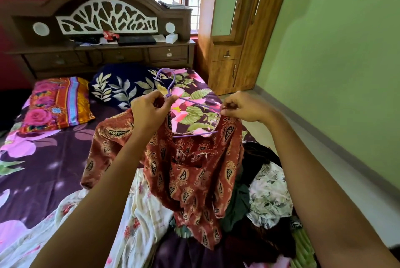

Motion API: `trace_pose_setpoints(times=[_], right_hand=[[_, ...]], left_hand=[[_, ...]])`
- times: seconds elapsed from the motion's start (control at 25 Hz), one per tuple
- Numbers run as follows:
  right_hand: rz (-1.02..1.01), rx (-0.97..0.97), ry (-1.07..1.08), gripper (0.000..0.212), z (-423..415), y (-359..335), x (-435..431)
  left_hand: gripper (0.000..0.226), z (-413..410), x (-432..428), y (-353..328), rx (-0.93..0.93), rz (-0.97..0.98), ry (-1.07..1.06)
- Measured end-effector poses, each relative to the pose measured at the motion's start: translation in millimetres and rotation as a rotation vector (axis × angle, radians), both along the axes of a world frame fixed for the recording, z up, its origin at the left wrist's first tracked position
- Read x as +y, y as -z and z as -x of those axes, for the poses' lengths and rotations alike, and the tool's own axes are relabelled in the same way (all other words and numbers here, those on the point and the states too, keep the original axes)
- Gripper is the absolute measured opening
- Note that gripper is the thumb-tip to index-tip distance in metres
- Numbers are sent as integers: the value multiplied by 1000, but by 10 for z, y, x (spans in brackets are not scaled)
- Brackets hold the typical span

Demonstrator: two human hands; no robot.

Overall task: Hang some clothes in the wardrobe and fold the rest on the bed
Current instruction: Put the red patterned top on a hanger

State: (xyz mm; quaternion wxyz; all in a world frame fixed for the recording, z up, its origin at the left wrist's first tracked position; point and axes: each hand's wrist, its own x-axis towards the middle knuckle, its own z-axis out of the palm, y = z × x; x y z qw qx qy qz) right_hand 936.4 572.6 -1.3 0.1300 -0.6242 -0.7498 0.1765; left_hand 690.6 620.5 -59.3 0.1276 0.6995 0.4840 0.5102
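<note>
Red kurta (190, 172): soft, light, slippery; hold at shoulders. Left hand (149, 109) pinches kurta and hanger (173, 92); right hand (244, 106) pinches shoulder.

I read the top (190, 170) as rust red, paisley print in black and cream. Hanger (171, 85) lilac. Bedsheet (43, 159) dark purple, big pink flowers, green leaves. Navy pillow (121, 87) has pale leaf sprigs; striped pillow (56, 103) is pink-orange floral with a blue band. Cream garment (142, 213) has small red flowers; white garment (268, 198) has a grey-green leaf print. Wardrobe (249, 40) mid-brown wood grain. Headboard (106, 18) dark brown, white cut-out panel. Side wall (335, 51) green.
</note>
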Motion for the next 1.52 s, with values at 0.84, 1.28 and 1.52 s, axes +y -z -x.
trace_pose_setpoints(times=[0.84,1.28,1.52], right_hand=[[-532,586,274,13,-182,-398,230],[-681,549,142,14,-391,-1300,338],[-1084,389,416,45,-273,-1087,255]], left_hand=[[30,266,415,-534,261,-264,-120],[18,103,482,-2024,-4,-419,-3],[23,196,466,-1863,-144,-139,11]])
